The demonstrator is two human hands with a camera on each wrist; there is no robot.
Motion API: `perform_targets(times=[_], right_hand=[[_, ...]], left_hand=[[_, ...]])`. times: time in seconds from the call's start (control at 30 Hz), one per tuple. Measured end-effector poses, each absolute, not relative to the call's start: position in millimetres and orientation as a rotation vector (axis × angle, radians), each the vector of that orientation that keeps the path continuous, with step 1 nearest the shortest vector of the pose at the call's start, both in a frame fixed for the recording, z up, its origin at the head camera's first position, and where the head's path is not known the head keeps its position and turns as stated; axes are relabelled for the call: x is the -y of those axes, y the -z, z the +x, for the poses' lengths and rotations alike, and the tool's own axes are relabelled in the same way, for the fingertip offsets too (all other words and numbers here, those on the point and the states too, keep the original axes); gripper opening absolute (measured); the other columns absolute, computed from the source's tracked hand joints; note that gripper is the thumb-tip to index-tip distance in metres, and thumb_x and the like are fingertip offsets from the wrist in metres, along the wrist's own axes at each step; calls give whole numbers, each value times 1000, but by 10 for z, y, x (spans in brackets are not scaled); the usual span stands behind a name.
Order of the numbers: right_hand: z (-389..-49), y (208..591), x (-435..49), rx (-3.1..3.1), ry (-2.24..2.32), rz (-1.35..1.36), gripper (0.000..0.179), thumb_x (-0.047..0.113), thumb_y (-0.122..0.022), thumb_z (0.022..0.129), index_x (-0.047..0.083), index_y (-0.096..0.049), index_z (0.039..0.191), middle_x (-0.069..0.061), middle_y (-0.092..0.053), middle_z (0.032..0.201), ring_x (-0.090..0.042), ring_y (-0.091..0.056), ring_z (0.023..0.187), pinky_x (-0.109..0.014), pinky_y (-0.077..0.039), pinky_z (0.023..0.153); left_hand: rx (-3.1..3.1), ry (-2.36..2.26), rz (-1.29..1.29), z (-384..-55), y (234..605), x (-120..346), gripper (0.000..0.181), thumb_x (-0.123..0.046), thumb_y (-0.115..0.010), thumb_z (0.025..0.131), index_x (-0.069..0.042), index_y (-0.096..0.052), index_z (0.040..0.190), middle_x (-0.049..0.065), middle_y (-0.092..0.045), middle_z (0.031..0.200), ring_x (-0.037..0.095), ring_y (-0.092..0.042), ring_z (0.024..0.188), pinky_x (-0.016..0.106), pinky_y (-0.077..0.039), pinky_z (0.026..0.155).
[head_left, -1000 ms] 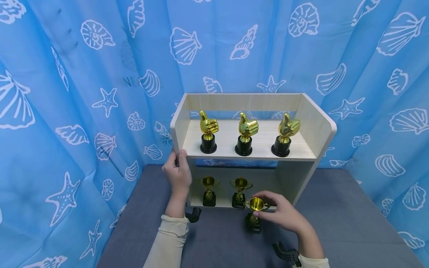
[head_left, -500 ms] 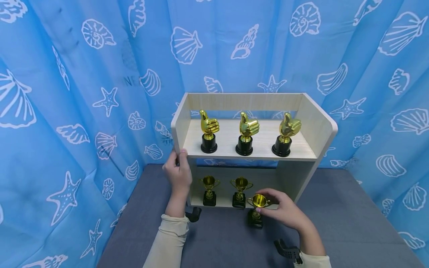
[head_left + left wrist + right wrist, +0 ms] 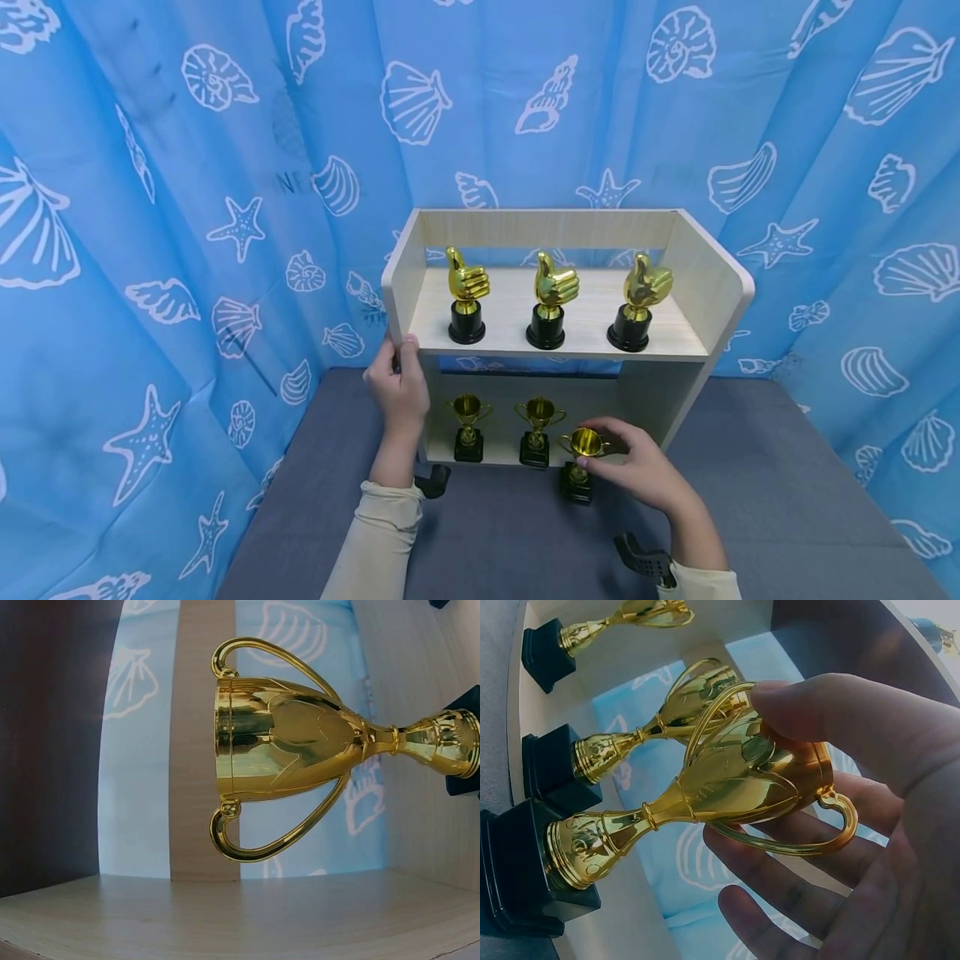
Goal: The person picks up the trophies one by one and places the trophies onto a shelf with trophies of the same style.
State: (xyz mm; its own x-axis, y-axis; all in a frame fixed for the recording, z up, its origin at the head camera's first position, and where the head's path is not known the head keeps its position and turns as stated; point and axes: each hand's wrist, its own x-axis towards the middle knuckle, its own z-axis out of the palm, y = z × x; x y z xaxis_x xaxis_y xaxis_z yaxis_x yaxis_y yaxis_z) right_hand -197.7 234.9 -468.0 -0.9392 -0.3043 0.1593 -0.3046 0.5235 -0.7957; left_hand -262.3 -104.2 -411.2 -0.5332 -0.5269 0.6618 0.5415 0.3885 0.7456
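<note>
My right hand holds a gold trophy cup with a black square base, just in front of the lower shelf's right part. In the right wrist view, the thumb lies on one side of the cup's bowl and the fingers pass behind it. My left hand grips the left side panel of the pale wooden shelf unit, thumb on its front edge. Two matching trophy cups stand on the lower shelf, a left one and a middle one. The left wrist view shows a trophy cup close up.
Three gold thumbs-up trophies on round black bases, a left one, a middle one and a right one, line the upper shelf. The unit stands on a grey cloth surface. Behind hangs a blue curtain with white shell prints.
My right hand has carried its trophy cup slightly right and towards the lower shelf. The left hand, the unit and the other trophies keep their places.
</note>
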Motion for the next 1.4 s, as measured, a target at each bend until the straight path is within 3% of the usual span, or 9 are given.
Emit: perform_targets(times=[0.23,0.5,0.7,0.97,1.4], right_hand=[[-1980,4682,-2383,2736,-1403,517,50,29,-82,95,6,-67,137,-9,-73,130,-30,-69,118,-58,-56,99],[-1986,4694,-2409,2727,-1411,499,50,28,-82,95,6,-67,137,-10,-73,129,-30,-69,119,-61,-55,101],[-2003,4707,-2423,2726,-1414,485,50,28,-81,96,5,-66,138,-11,-72,131,-31,-68,120,-61,-55,102],[-2025,4677,-2445,2738,-1433,426,52,29,-80,97,4,-64,140,-15,-70,135,-35,-66,124,-64,-52,105],[-2097,4715,-2455,2761,-1365,386,51,30,-80,97,6,-65,139,-13,-72,127,-26,-68,113,-49,-58,93]], left_hand=[[1644,1336,10,-2623,4099,1013,30,-13,-63,104,-2,-61,75,19,-66,75,22,-51,66,21,-41,66],[1616,1353,-9,-2426,3876,923,27,-2,-61,101,5,-59,75,24,-61,71,24,-47,63,20,-39,65],[1606,1339,-14,-2388,3847,911,27,-4,-61,101,4,-60,75,21,-58,68,19,-46,62,20,-38,64],[1656,1338,3,-2628,4113,1031,33,-19,-62,105,-4,-62,76,13,-62,71,19,-49,64,21,-41,65],[1640,1346,0,-2632,4104,1029,30,-16,-64,103,-3,-62,75,14,-63,71,20,-48,64,20,-40,65]])
